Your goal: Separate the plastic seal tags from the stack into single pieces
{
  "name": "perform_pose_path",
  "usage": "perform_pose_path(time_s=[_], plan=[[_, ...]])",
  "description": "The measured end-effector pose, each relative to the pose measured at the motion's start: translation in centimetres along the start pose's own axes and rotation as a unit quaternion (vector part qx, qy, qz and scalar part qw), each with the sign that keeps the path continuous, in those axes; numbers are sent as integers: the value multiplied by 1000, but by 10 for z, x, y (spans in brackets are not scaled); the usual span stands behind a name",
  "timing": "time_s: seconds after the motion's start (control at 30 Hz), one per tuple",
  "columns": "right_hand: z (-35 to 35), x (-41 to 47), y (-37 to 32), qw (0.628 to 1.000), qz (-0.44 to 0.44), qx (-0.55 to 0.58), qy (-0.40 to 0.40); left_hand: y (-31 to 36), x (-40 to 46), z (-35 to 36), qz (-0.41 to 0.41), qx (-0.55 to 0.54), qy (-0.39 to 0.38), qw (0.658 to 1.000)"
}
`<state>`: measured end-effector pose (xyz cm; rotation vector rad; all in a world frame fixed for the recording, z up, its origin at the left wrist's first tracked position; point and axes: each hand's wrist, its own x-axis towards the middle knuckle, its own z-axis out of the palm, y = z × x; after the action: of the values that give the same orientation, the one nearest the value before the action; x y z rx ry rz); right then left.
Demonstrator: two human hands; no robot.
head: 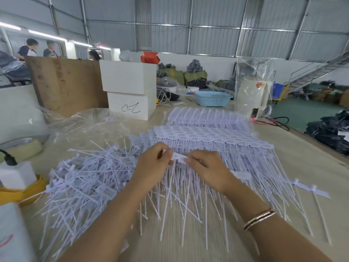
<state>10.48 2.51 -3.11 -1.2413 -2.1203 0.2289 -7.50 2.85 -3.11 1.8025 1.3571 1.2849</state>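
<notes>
Left hand: fingers curled, pinching one end of a strip of joined tags, so the end tag can be snapped free.
Right hand: fingers curled, pinching the strip's other end as a brace.
Stack: uncut strips at 12 o'clock from the hands, tails toward the worker.
Loose pile: single tags at 9 o'clock, apparently the finished side.
Blue basket: at 1 o'clock, far; contents cannot be told.
White boxes: at 11 o'clock, closed.
</notes>
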Motion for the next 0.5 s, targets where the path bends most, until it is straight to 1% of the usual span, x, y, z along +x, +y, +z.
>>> perform_pose_path(time_s=[0.03,0.07,0.17,0.23,0.33,0.4,0.43,0.5], plan=[[0,0,3,1000,7,-10,-10,0,1,-1,-10,-4,0,1000],[1,-1,2,1000,12,4,-18,-1,1,0,-14,1,-9,1000],[6,-3,-4,997,3,81,-19,1,-3,6,-25,23,-50,998],[7,-2,-6,992,-1,122,-18,2,-4,7,-25,12,-50,998],[12,-3,-6,991,-4,132,-13,4,-4,4,-38,-17,-45,998],[17,-2,-6,994,-10,107,10,5,-6,6,-79,-65,-39,994],[19,-1,-7,995,-17,94,32,6,-7,8,-111,-105,-28,988],[21,0,-9,993,-33,80,85,9,-4,7,-181,-219,20,959]])
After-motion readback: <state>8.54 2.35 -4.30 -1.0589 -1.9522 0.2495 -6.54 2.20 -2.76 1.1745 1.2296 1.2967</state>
